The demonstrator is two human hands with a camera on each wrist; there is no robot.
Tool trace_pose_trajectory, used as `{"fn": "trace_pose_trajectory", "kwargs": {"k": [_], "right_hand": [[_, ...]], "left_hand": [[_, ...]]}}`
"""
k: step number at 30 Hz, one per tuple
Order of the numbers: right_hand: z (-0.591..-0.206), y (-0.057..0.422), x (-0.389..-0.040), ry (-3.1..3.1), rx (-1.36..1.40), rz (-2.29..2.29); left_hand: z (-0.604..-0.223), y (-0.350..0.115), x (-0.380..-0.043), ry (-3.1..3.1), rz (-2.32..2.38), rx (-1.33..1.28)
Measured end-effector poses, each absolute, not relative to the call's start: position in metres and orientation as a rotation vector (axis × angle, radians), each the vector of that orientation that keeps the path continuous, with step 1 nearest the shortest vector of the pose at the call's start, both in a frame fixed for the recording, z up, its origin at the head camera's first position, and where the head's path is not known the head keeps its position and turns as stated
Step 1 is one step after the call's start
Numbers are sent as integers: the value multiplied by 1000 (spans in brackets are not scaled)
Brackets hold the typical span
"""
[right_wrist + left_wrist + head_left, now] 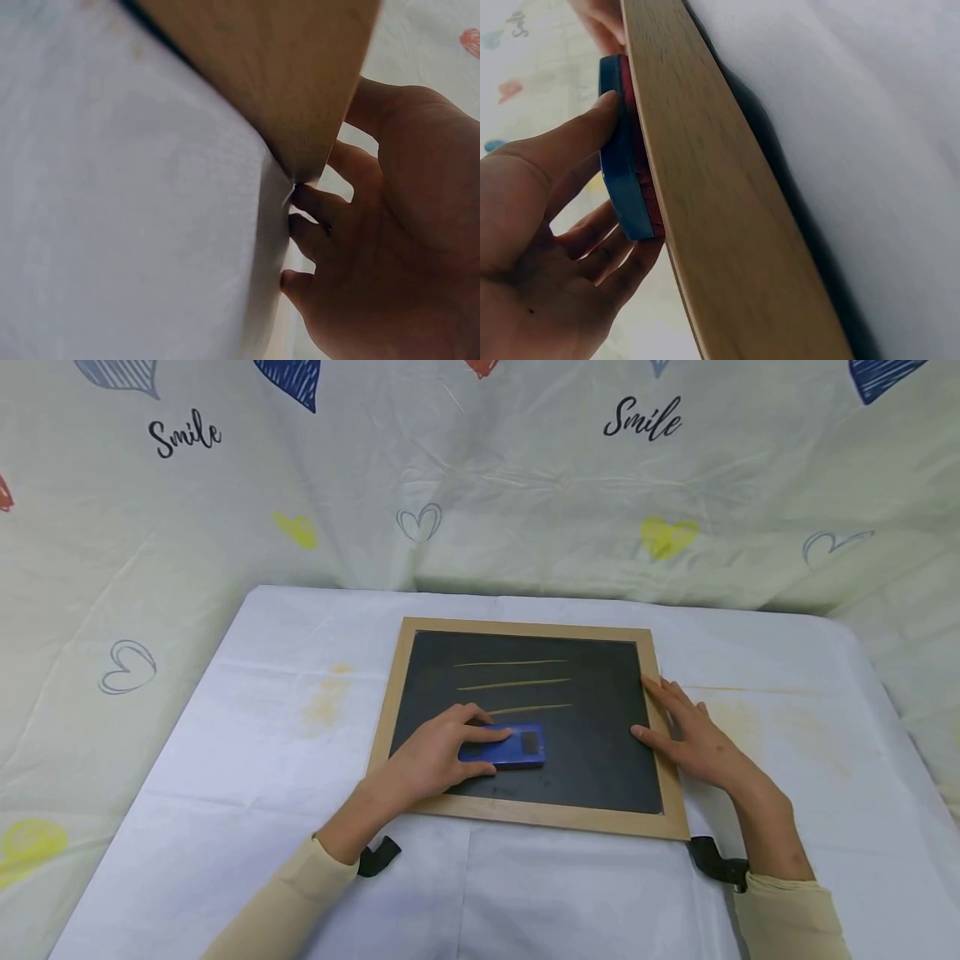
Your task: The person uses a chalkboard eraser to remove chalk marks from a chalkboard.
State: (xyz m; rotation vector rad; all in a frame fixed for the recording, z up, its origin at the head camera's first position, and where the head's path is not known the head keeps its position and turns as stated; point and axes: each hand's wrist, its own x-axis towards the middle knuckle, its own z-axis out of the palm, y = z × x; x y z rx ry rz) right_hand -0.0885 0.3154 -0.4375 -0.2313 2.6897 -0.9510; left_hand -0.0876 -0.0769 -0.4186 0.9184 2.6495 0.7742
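Observation:
A small blackboard [600, 693] with a light wooden frame [525, 812] lies on the white-covered table. Three yellow chalk lines [513, 684] run across its upper half. Below them, my left hand [427, 747] grips a blue board eraser [531, 745], thumb on the near side and fingers over the top and far side. The left wrist view shows the eraser's red felt [646, 187] side facing the board. On the right edge of the frame rests my right hand [701, 743], thumb reaching onto the black surface. In the right wrist view, some fingertips [304, 196] touch the frame and cloth.
The white tablecloth [247, 735] has yellowish smudges left and right of the board. Behind the table hangs a pale curtain [517, 510] printed with hearts and the word Smile. Black straps [378, 857] show at both wrists.

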Motion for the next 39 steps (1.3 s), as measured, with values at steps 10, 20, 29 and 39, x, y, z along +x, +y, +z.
{"fn": "trace_pose_trajectory", "kwargs": {"k": [10, 20, 29, 39], "right_hand": [[-436, 316, -88, 2680, -232, -951], [-437, 314, -87, 2684, -227, -964], [-437, 315, -88, 2684, -223, -952], [-438, 315, -88, 2679, -226, -964]], "left_hand": [[-422, -100, -86, 2690, 780, 852], [-420, -123, -83, 2664, 817, 780], [-420, -137, -83, 2684, 817, 752], [-419, -137, -82, 2694, 801, 756]]}}
